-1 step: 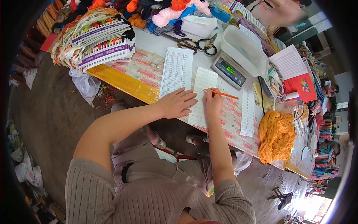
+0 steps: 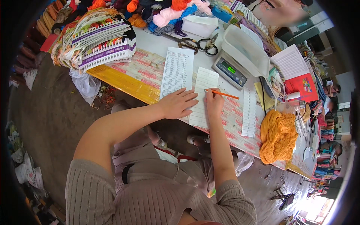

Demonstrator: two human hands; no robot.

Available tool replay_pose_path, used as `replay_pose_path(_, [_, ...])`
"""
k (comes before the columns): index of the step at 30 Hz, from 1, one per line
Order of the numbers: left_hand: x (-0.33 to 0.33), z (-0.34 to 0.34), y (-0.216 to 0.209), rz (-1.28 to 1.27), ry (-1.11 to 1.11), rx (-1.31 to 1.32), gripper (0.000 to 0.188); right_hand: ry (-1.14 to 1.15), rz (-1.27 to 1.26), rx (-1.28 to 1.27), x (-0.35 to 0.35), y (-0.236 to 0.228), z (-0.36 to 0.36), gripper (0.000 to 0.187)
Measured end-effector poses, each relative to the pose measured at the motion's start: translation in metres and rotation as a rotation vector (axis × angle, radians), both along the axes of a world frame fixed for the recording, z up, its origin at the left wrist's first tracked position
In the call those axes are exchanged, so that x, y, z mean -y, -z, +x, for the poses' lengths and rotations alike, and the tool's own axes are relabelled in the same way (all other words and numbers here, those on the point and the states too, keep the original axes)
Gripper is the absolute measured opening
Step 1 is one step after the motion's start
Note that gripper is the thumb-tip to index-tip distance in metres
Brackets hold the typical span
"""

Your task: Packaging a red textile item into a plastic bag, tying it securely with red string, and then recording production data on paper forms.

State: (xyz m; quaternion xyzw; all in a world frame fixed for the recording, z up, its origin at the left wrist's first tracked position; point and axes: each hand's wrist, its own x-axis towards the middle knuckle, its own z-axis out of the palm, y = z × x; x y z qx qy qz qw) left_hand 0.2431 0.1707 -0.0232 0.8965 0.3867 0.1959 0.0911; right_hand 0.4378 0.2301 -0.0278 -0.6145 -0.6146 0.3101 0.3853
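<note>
An orange pencil (image 2: pixel 228 94) is pinched in my right hand (image 2: pixel 214 105), its tip on a ruled paper sheet (image 2: pixel 206 79) near the table's front edge. My left hand (image 2: pixel 179 104) lies flat with fingers spread, over the lower ends of that sheet and of a printed table sheet (image 2: pixel 177 71) to its left. Just beyond my right hand stands a digital scale (image 2: pixel 229 70) with a lit green display and a whitish plastic tray (image 2: pixel 245 50) on top. Right of the pencil lies a narrow printed strip (image 2: pixel 248 116).
Punched thread cards (image 2: pixel 108 52) with colourful strands are piled at the left. Two pairs of scissors, one being black-handled scissors (image 2: pixel 208 45), lie behind the sheets. Yarn skeins (image 2: pixel 168 17) fill the back. An orange-yellow skein (image 2: pixel 278 137) sits at the right edge, near a red booklet (image 2: pixel 303 88).
The pencil's free end has shifted very slightly to the left in my right hand. My left hand and the papers stay where they were.
</note>
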Motion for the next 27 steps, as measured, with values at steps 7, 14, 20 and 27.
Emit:
replay_pose_path(7, [0.000,0.000,0.000,0.006,-0.006,-0.018,0.045,-0.055,0.084,0.036,-0.002,0.007,0.001,0.021])
replay_pose_path(14, [0.000,0.001,-0.002,-0.002,-0.005,-0.033,0.045,-0.054,0.067,0.080,-0.002,0.004,0.003,0.022])
replay_pose_path(20, [-0.001,0.001,0.000,0.004,-0.006,-0.028,0.046,-0.005,0.068,0.048,0.000,0.002,0.000,0.023])
replay_pose_path(27, [0.000,0.000,0.000,0.002,-0.003,-0.032,0.046,-0.006,0.044,0.077,0.001,-0.001,0.000,0.022])
